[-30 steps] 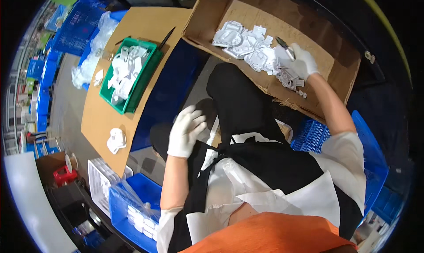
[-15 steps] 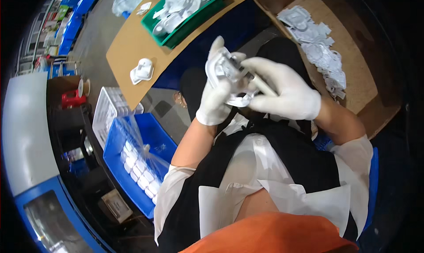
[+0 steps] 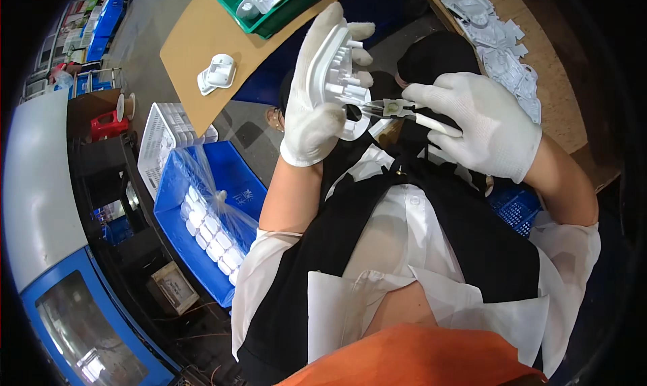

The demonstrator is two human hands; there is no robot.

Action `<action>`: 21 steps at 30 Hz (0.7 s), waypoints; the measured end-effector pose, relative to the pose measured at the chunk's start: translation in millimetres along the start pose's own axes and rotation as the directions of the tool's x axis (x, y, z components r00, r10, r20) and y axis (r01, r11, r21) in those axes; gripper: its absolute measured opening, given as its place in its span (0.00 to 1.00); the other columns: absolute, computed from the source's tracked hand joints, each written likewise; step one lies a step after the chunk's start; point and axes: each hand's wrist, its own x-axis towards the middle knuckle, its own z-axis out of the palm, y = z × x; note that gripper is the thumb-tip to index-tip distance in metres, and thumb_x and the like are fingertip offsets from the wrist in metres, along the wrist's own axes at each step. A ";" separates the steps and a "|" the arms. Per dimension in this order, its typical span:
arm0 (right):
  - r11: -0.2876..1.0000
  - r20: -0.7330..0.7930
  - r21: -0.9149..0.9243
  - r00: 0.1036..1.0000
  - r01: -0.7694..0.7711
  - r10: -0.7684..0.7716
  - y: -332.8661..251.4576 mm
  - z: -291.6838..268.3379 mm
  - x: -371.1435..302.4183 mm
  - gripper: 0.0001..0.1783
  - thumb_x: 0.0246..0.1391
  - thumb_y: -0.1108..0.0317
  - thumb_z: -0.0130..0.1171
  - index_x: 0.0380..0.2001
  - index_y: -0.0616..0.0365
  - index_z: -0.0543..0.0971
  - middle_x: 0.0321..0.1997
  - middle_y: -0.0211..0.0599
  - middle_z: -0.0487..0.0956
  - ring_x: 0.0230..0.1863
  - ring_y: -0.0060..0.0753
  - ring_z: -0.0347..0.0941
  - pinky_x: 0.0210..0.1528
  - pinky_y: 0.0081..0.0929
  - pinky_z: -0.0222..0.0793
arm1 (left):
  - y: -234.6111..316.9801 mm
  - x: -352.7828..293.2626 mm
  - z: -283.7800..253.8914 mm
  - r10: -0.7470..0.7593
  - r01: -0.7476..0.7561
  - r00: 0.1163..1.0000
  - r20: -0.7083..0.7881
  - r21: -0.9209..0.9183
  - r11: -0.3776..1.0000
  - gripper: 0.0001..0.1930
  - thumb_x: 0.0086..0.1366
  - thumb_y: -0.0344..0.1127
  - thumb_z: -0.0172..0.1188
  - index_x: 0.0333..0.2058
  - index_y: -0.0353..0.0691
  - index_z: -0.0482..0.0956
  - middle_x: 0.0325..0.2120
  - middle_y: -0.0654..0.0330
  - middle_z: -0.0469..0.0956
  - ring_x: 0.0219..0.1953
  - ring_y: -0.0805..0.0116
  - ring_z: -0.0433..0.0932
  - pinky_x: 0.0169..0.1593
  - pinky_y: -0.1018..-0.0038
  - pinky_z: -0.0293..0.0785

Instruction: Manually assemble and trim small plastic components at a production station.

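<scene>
In white gloves, my left hand (image 3: pixel 313 120) grips a white moulded plastic part (image 3: pixel 331 73) by its edge, its row of pegs and ribs facing right. My right hand (image 3: pixel 475 120) is closed around pliers (image 3: pixel 392 108) with pale handles; they look like cutting nippers. The tips of the pliers reach the lower end of the part, and whether they touch it I cannot tell for sure. On the tan table to the left lie two small white plastic pieces (image 3: pixel 218 74), one overlapping the other.
A green bin (image 3: pixel 259 23) of white parts stands on the tan table (image 3: pixel 182 56). At right a cardboard box (image 3: pixel 566 110) holds white plastic pieces (image 3: pixel 502 56). To the left are a blue crate (image 3: pixel 236 167) with bagged white parts, a white basket (image 3: pixel 155 143) and a blue-framed machine (image 3: pixel 87 318).
My hands have moved apart, the right one drawing rightward. The part is turned so its pegs show, and the pliers are now plainly visible. The view has shifted slightly.
</scene>
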 end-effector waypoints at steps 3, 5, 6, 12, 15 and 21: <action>0.998 -0.019 -0.017 0.998 0.065 -0.065 3.0 1.6 -0.4 0.24 0.40 0.71 0.60 0.46 0.61 0.75 0.28 0.45 0.74 0.31 0.48 0.71 0.34 0.39 0.67 | 1.0 -1.1 -0.7 0.022 -0.023 1.000 0.020 0.083 0.996 0.56 0.39 0.52 0.69 0.66 0.36 0.52 0.54 0.49 0.67 0.45 0.70 0.70 0.48 0.76 0.73; 0.998 -0.005 -0.018 0.998 0.060 -0.060 1.8 1.6 1.3 0.24 0.40 0.71 0.60 0.45 0.61 0.75 0.28 0.46 0.75 0.31 0.49 0.72 0.34 0.39 0.68 | 2.8 -0.7 -2.5 0.034 -0.039 0.999 0.041 0.116 0.993 0.54 0.39 0.49 0.67 0.65 0.36 0.53 0.54 0.50 0.68 0.45 0.70 0.70 0.48 0.75 0.72; 0.998 0.006 -0.023 0.999 0.053 -0.053 1.3 1.3 2.2 0.23 0.40 0.71 0.60 0.45 0.62 0.76 0.28 0.46 0.75 0.31 0.49 0.72 0.34 0.39 0.68 | 5.2 0.1 -3.5 0.020 -0.029 0.998 0.055 0.151 0.988 0.53 0.36 0.44 0.65 0.65 0.36 0.54 0.54 0.51 0.68 0.44 0.69 0.70 0.48 0.75 0.71; 0.997 0.020 -0.042 0.998 0.068 -0.068 0.6 1.5 5.5 0.23 0.39 0.70 0.62 0.43 0.61 0.77 0.27 0.46 0.76 0.30 0.50 0.74 0.34 0.40 0.69 | 4.0 -2.2 -0.8 0.018 -0.028 0.999 0.043 0.245 0.969 0.53 0.28 0.30 0.55 0.64 0.37 0.57 0.53 0.54 0.69 0.43 0.69 0.69 0.49 0.78 0.69; 0.995 0.106 -0.076 0.993 0.059 -0.050 -1.2 -2.1 10.1 0.22 0.38 0.69 0.62 0.42 0.61 0.77 0.26 0.45 0.77 0.29 0.50 0.75 0.33 0.41 0.70 | 2.7 -2.5 -2.1 0.028 -0.037 0.999 0.040 0.254 0.967 0.53 0.27 0.28 0.55 0.63 0.36 0.59 0.53 0.54 0.70 0.44 0.69 0.69 0.50 0.78 0.67; 0.986 0.206 -0.161 0.976 -0.044 0.077 -11.6 -3.9 14.3 0.18 0.39 0.70 0.60 0.39 0.60 0.77 0.26 0.48 0.77 0.31 0.50 0.76 0.35 0.41 0.72 | 0.5 -5.6 -2.5 0.031 -0.070 0.992 0.123 0.325 0.943 0.50 0.31 0.29 0.62 0.62 0.36 0.61 0.54 0.53 0.70 0.54 0.65 0.68 0.60 0.72 0.59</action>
